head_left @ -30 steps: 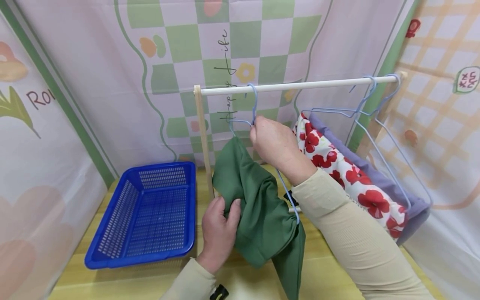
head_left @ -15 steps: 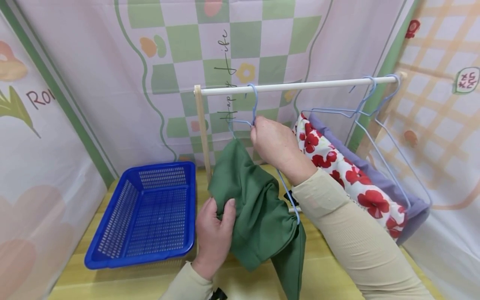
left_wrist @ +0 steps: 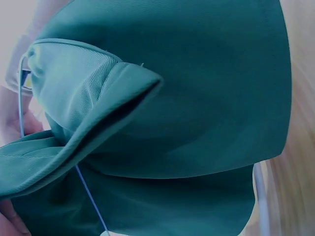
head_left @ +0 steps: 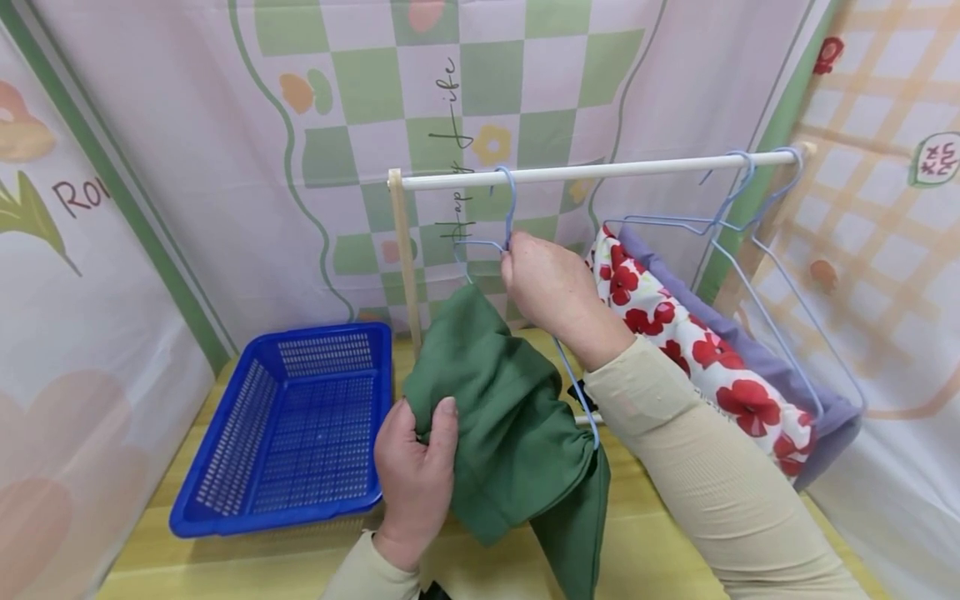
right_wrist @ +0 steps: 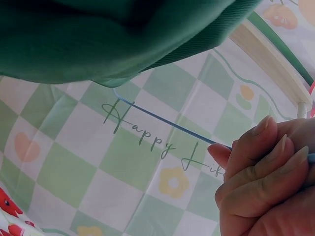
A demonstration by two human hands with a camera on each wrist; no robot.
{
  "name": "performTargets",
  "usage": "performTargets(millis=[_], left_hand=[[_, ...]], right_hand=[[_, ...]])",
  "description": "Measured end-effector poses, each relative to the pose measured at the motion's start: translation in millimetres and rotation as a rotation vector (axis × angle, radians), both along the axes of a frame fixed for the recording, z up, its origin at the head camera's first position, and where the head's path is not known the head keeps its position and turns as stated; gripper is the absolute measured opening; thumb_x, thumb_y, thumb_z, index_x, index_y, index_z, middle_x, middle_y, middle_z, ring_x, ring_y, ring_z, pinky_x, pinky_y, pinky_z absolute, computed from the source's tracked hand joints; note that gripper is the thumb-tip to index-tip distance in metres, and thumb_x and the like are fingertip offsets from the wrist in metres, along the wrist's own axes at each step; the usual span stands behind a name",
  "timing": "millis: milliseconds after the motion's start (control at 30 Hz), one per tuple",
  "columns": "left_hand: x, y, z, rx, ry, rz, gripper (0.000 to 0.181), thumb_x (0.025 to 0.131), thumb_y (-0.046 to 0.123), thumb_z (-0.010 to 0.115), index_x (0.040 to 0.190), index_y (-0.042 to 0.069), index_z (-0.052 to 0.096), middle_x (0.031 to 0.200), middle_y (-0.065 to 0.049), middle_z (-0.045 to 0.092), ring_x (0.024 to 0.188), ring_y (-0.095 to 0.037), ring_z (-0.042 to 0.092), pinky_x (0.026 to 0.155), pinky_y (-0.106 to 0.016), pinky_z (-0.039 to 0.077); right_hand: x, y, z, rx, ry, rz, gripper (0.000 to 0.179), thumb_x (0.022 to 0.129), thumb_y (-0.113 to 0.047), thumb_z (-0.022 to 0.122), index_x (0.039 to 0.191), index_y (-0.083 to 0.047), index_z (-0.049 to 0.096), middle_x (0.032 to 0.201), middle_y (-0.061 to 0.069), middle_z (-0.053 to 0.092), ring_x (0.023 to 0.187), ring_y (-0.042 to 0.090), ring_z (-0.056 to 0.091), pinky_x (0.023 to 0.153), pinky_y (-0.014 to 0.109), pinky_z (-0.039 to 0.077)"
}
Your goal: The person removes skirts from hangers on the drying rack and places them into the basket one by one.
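In the head view a green garment (head_left: 510,408) hangs bunched over a light-blue wire hanger (head_left: 511,200), whose hook sits on the white rail (head_left: 600,172). My right hand (head_left: 555,287) grips the hanger at its neck. The right wrist view shows those curled fingers (right_wrist: 261,191) around the blue wire. With thumb in front, my left hand (head_left: 416,483) holds the garment's left edge; its other fingers are hidden behind the cloth. One hanger shoulder sticks out bare above the fabric. Filling the left wrist view, the green cloth (left_wrist: 211,98) shows a folded edge.
Left of the rack's wooden post (head_left: 406,267) stands a blue plastic basket (head_left: 281,525) on the wooden table (head_left: 645,558). Two more blue hangers at the rail's right end carry a red-flowered white cloth (head_left: 705,346) and a purple cloth (head_left: 832,421). Printed curtains surround the table.
My left hand has moved left and slightly down, drawing the green garment's edge with it, and more of the hanger's left shoulder shows. The right hand stays on the hanger.
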State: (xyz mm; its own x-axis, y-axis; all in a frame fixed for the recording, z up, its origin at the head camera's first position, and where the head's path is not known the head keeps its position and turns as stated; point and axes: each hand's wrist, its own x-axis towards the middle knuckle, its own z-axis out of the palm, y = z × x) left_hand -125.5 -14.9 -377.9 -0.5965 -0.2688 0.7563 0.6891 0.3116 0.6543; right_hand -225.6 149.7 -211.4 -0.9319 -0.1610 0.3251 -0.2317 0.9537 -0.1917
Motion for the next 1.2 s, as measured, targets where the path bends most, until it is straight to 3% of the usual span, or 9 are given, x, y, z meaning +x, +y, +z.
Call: performTargets(millis=[367, 633, 833, 1067, 1200], left_hand=[[4.1, -10.9, 13.2, 0.03, 0.045, 0.008, 0.013, 0.096, -0.001, 0.069, 0.107, 0.005, 0.074, 0.099, -0.006, 0.074, 0.083, -0.014, 0.067, 0.071, -0.024, 0.055], [7.5, -19.1, 23.7, 0.037, 0.062, 0.02, 0.006, 0.097, 0.001, 0.069, 0.101, 0.002, 0.073, 0.091, -0.007, 0.072, 0.077, -0.012, 0.064, 0.066, -0.024, 0.053], [10.2, -27.3, 32.3, 0.055, 0.02, 0.021, 0.007, 0.097, 0.001, 0.07, 0.102, 0.0, 0.074, 0.088, -0.008, 0.072, 0.075, -0.01, 0.065, 0.065, -0.021, 0.053], [13.0, -36.9, 45.3, 0.073, -0.008, -0.035, 0.008, 0.099, 0.005, 0.068, 0.097, -0.002, 0.072, 0.075, -0.007, 0.064, 0.066, -0.01, 0.064, 0.058, -0.021, 0.053], [14.8, -41.8, 49.7, 0.073, -0.015, -0.035, 0.009, 0.099, 0.005, 0.068, 0.096, -0.002, 0.071, 0.072, -0.006, 0.061, 0.063, -0.009, 0.062, 0.057, -0.021, 0.052]], right_hand=[[0.6, -2, 1.9, 0.001, -0.019, -0.002, 0.028, 0.11, -0.025, 0.044, 0.109, -0.003, 0.061, 0.093, 0.014, 0.067, 0.08, 0.031, 0.065, 0.072, 0.05, 0.056], [0.9, -3, 2.7, -0.004, -0.035, -0.005, 0.027, 0.11, -0.026, 0.044, 0.109, -0.003, 0.06, 0.09, 0.013, 0.065, 0.078, 0.031, 0.063, 0.07, 0.048, 0.054], [1.1, -3, 3.0, -0.002, -0.037, -0.007, 0.027, 0.11, -0.025, 0.044, 0.109, -0.003, 0.06, 0.088, 0.013, 0.064, 0.079, 0.032, 0.063, 0.071, 0.049, 0.054], [1.5, -2, 3.2, -0.001, -0.038, -0.017, 0.028, 0.11, -0.026, 0.044, 0.11, -0.003, 0.06, 0.089, 0.013, 0.065, 0.081, 0.032, 0.064, 0.072, 0.05, 0.055], [1.8, -2, 3.3, 0.003, -0.034, -0.015, 0.028, 0.11, -0.025, 0.044, 0.109, -0.003, 0.06, 0.09, 0.014, 0.066, 0.081, 0.032, 0.064, 0.073, 0.051, 0.056]])
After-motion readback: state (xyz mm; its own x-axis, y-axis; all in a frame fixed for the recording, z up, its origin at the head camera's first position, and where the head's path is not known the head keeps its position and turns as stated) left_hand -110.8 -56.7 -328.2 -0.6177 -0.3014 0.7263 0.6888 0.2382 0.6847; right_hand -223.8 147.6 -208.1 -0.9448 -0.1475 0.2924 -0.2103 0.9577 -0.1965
